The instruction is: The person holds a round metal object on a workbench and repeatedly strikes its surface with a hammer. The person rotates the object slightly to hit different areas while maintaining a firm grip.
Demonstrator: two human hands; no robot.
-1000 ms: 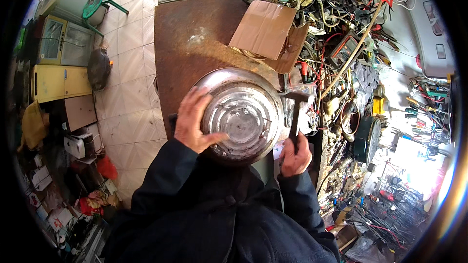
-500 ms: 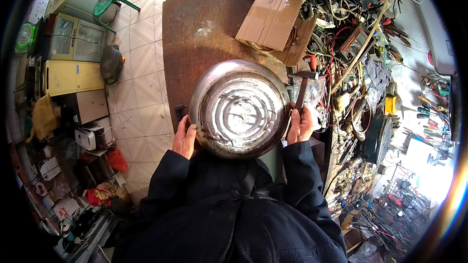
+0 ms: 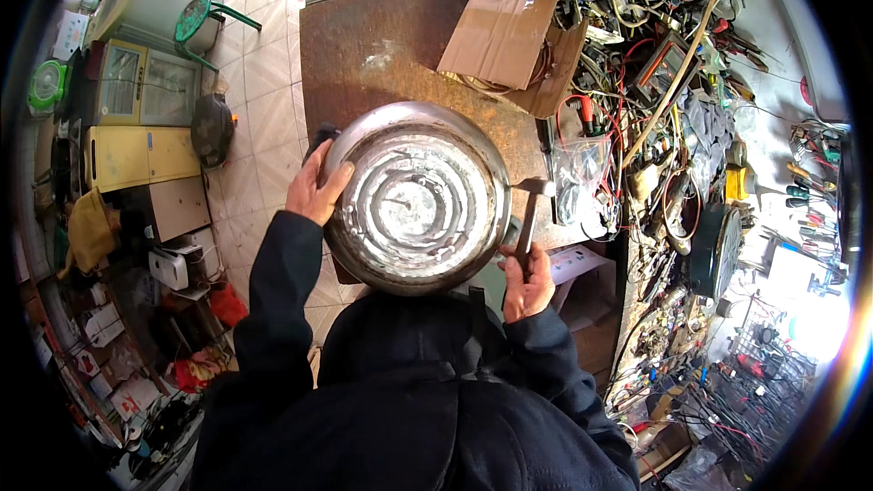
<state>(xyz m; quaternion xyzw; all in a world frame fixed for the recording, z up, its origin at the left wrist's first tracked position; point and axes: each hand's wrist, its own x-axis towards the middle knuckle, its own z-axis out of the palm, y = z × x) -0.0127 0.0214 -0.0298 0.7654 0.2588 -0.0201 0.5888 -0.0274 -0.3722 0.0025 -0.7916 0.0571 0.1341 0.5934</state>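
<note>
A round, dented metal vessel [image 3: 416, 202], perhaps a pot seen from its base, shows worn raised rings around its centre. My left hand [image 3: 315, 189] grips its left rim, thumb on top and fingers beneath the edge. In my right hand [image 3: 527, 287] is a hammer [image 3: 529, 220], held by its handle with the head pointing away from me. The hammer head is close to the vessel's right edge; whether they touch I cannot tell. What supports the vessel from below is hidden.
Beyond the vessel lies a rusty brown tabletop [image 3: 364, 23] with folded cardboard [image 3: 500, 35] on it. Tangled cables and tools heap along the right, near a clear plastic bag [image 3: 582, 173]. A green stool [image 3: 193, 18] and yellow cabinet [image 3: 141, 159] stand at left.
The vessel has shifted left with my left hand, which now grips higher on its rim. My right hand and the hammer have come left and nearer to me, apart from the vessel's lower right side.
</note>
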